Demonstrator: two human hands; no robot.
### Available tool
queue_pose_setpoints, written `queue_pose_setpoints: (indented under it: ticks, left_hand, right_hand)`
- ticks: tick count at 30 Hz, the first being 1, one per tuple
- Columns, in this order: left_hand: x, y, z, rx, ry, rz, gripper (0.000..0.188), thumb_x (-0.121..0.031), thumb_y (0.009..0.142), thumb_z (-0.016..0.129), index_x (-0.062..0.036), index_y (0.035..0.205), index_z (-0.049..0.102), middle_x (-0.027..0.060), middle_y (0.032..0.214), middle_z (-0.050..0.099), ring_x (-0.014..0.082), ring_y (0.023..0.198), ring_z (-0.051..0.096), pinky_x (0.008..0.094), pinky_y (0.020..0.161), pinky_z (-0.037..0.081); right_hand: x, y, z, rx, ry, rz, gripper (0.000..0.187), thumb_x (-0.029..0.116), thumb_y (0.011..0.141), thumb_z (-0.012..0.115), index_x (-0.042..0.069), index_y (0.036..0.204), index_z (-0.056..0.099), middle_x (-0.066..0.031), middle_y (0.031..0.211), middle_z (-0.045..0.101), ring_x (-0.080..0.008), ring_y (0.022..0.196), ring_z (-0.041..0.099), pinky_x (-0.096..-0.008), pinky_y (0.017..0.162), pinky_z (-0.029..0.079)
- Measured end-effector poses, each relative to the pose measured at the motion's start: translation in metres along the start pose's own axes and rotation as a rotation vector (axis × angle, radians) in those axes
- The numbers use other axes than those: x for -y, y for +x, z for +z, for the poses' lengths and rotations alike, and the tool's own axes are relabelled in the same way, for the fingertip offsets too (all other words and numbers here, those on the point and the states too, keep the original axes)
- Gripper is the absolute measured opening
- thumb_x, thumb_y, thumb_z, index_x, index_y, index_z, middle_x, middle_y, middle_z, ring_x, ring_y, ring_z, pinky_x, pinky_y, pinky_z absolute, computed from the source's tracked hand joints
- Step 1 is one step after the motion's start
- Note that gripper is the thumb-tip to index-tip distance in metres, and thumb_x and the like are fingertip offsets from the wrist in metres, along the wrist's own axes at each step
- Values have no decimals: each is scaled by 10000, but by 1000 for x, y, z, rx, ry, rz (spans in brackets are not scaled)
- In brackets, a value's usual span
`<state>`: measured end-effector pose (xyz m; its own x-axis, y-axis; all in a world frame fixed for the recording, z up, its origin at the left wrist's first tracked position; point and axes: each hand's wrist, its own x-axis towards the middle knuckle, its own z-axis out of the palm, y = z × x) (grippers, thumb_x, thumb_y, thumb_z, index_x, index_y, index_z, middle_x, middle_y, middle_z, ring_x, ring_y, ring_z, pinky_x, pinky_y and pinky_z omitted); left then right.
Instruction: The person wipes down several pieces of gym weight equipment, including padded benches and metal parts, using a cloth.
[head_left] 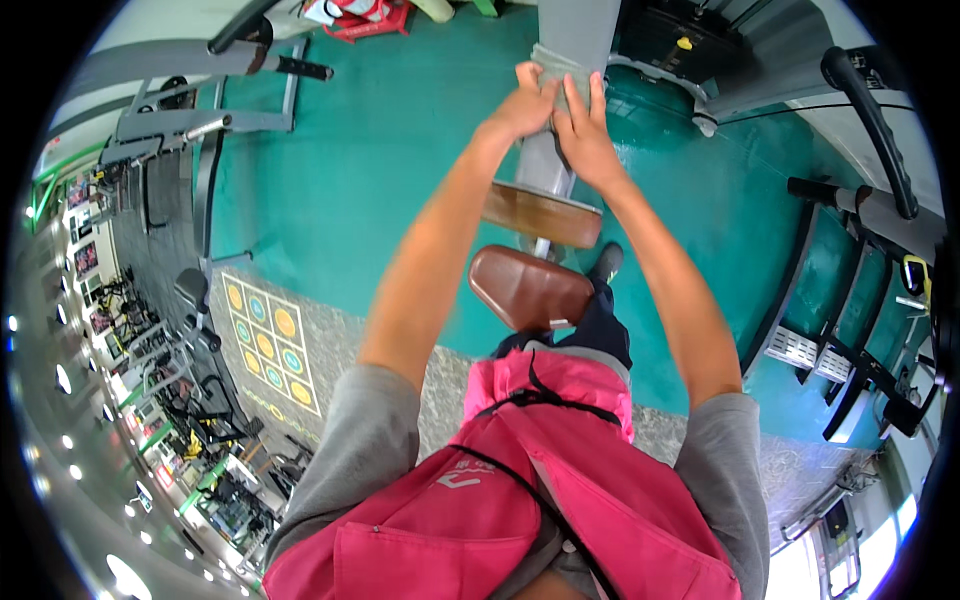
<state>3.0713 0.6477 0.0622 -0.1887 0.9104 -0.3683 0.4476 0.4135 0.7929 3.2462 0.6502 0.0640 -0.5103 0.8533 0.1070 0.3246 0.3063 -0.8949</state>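
A pale grey cloth (556,66) lies folded against the grey upright post (578,22) of a gym machine, at the top middle of the head view. My left hand (522,106) is closed over the cloth's left side, fingers bent. My right hand (586,132) presses on the cloth's right side with its fingers stretched and spread. Both arms reach straight out ahead. Below the hands, the post's lower part (544,168) runs down to a brown pad (545,215). A second brown padded seat (530,287) sits nearer to me.
Grey machine arms with black handles stand at left (305,68) and right (872,130). A black weight housing (672,40) adjoins the post on the right. Green flooring (400,130) surrounds the machine. Framed foot plates (792,348) stand at right; a patterned floor panel (265,335) lies left.
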Motion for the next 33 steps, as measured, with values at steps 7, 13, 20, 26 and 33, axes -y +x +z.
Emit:
queue_pose_setpoints:
  ticks: [7, 13, 20, 26, 33]
  left_hand:
    - [-52, -28, -5, 6, 285, -133, 732, -378, 1121, 448, -120, 1734, 144, 320, 1261, 708, 461, 1145, 701, 499, 1007, 528]
    - [-55, -167, -38, 55, 369, 320, 648, -8, 914, 562, -32, 1561, 530, 238, 1317, 731, 469, 1211, 672, 527, 989, 566]
    - [-19, -299, 25, -388, 177, 417, 815, 34, 897, 594, -96, 1670, 372, 151, 1723, 387, 433, 1584, 345, 542, 1278, 342]
    - [14, -265, 44, -574, -105, 393, 683, -88, 1018, 502, -156, 1686, 381, 118, 1767, 320, 395, 1665, 170, 703, 1296, 129]
    - [32, -253, 55, -735, -298, 450, 563, -138, 1026, 555, -96, 1587, 522, 119, 1698, 449, 330, 1620, 320, 527, 1313, 284]
  right_hand:
    - [7, 2, -10, -68, -456, -137, 505, 244, 1094, 522, -16, 1527, 528, -398, 1609, 399, -534, 1447, 475, -526, 1163, 478]
    - [141, -75, -50, 262, -498, -239, 335, 240, 1047, 555, -23, 1157, 730, -219, 1216, 742, -397, 1024, 747, -457, 871, 630]
    - [140, -174, -20, 341, -780, -430, 484, 317, 966, 692, 159, 1423, 673, -141, 1701, 407, -408, 1597, 314, -749, 1238, 221]
    - [110, -155, 0, 373, -943, -557, 580, 312, 897, 770, 179, 1450, 661, -121, 1758, 311, -433, 1630, 228, -804, 1240, 111]
    - [132, -167, 27, 396, -803, -509, 723, 210, 977, 686, -6, 1620, 434, -322, 1740, 220, -533, 1624, 169, -716, 1237, 259]
